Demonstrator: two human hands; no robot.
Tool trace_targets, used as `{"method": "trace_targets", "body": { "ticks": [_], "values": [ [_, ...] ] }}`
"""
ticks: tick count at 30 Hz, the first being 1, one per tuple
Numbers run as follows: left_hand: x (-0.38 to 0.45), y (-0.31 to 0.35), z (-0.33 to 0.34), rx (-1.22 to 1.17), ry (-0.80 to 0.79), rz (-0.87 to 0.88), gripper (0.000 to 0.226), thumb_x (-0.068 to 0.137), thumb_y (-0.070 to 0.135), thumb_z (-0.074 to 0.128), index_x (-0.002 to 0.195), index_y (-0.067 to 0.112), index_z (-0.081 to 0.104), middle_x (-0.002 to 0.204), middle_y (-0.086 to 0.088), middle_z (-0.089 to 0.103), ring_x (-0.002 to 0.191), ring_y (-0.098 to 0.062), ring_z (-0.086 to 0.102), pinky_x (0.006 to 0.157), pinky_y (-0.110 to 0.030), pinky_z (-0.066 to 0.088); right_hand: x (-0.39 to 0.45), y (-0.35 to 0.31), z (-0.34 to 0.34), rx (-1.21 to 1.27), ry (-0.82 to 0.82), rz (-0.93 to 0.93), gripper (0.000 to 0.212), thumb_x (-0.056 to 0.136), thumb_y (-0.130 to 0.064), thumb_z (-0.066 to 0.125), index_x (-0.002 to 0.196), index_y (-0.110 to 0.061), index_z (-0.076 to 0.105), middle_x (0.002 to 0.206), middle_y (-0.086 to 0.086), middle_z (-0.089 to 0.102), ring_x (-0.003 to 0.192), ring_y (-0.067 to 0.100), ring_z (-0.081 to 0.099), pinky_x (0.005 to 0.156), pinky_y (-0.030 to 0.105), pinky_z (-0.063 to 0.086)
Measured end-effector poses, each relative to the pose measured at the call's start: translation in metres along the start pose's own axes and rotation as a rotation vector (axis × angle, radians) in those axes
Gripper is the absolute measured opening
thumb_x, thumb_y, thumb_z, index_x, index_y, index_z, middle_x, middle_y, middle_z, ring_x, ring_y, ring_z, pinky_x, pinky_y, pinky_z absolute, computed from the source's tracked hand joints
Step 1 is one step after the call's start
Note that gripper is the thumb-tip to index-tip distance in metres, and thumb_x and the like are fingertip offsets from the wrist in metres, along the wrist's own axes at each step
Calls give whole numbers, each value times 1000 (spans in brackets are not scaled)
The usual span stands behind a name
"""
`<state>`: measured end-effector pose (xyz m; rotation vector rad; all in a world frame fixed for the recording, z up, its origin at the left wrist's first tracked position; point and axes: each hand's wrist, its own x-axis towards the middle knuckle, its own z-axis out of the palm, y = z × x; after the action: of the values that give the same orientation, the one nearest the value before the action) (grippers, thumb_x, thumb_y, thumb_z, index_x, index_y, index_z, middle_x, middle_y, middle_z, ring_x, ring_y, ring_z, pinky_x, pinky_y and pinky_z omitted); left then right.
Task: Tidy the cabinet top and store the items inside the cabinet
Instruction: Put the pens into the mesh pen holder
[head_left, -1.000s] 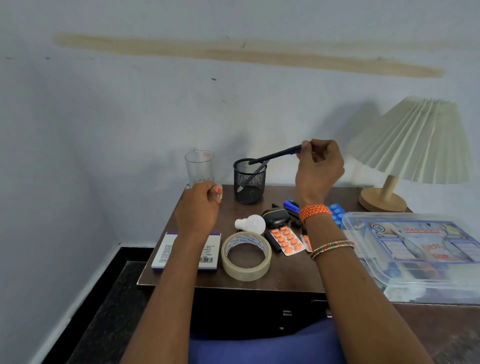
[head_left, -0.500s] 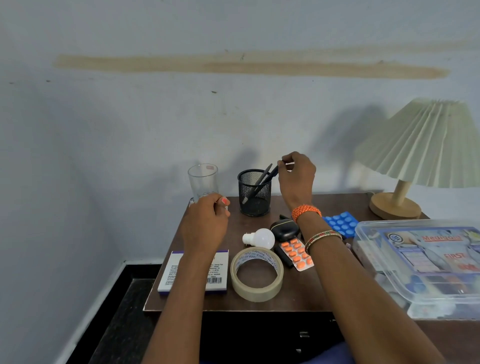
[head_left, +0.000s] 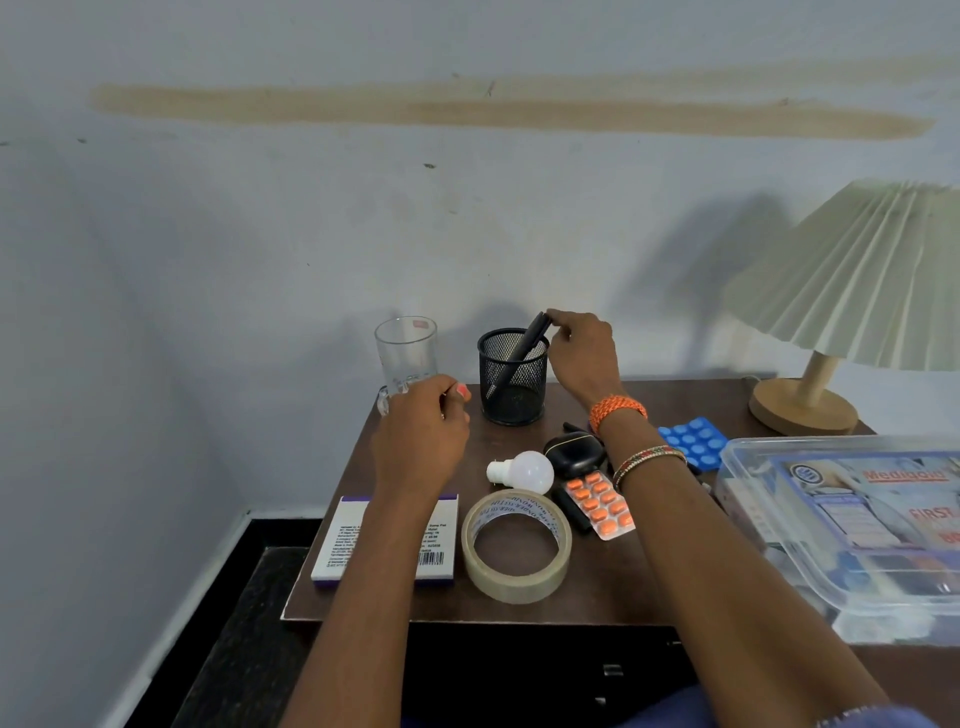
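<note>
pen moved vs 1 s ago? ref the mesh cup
Yes. The pen was held nearly level above the mesh cup; it now stands tilted inside it, top leaning on the rim, the right hand touching its upper end.

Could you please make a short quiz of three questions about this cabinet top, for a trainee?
1. True or false: the black pen stands inside the mesh pen holder.
2. Which item lies nearest the front edge? A) tape roll B) glass C) lamp
3. Fill in: the white bulb lies between the tape roll and the black ____.

Key:
1. True; the right hand touches its top end.
2. A
3. case
</note>
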<state>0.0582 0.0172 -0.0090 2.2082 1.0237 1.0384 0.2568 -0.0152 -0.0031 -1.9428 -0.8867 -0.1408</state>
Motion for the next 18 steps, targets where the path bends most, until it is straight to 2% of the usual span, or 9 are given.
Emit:
{"method": "trace_targets", "body": {
  "ticks": [3,7,10,12,14,18],
  "values": [
    [-1,0,1,23,-2,18,24,97,30,45,94,19,66,84,0,69,80,-19,62,73,-30,47,-1,2,-3,-13,-64,25,48,88,2,41,131,-13,58,130,12,59,120,29,54,102,34,43],
    [-3,-1,2,35,-7,37,25,97,30,44,98,19,66,86,-1,70,82,-18,62,71,-28,46,-4,2,-5,-3,-73,19,52,85,5,42,132,-13,56,128,13,60,116,29,56,103,38,45],
    [-4,0,2,31,-8,42,25,97,31,44,99,19,66,88,-2,70,84,-18,62,77,-32,50,-5,3,-6,30,-56,20,51,86,5,43,131,-15,57,125,11,61,113,25,57,98,31,44],
    [-5,1,2,32,-4,44,25,97,30,44,97,19,66,86,-1,70,82,-17,62,75,-29,48,-7,4,-6,37,-40,23,52,86,5,42,130,-17,58,123,9,62,112,23,56,91,26,41],
    [-4,1,2,34,-4,47,25,97,30,44,97,19,66,85,0,70,82,-17,62,74,-28,47,-9,3,-9,43,-23,22,53,84,6,42,128,-18,59,122,8,62,112,22,54,91,26,41],
    [-4,1,1,18,-13,66,25,97,30,45,98,19,66,85,0,70,80,-15,61,74,-29,48,-5,-8,-34,95,66,9,48,79,5,43,115,-16,66,112,7,66,93,17,60,91,33,50]
  ]
}}
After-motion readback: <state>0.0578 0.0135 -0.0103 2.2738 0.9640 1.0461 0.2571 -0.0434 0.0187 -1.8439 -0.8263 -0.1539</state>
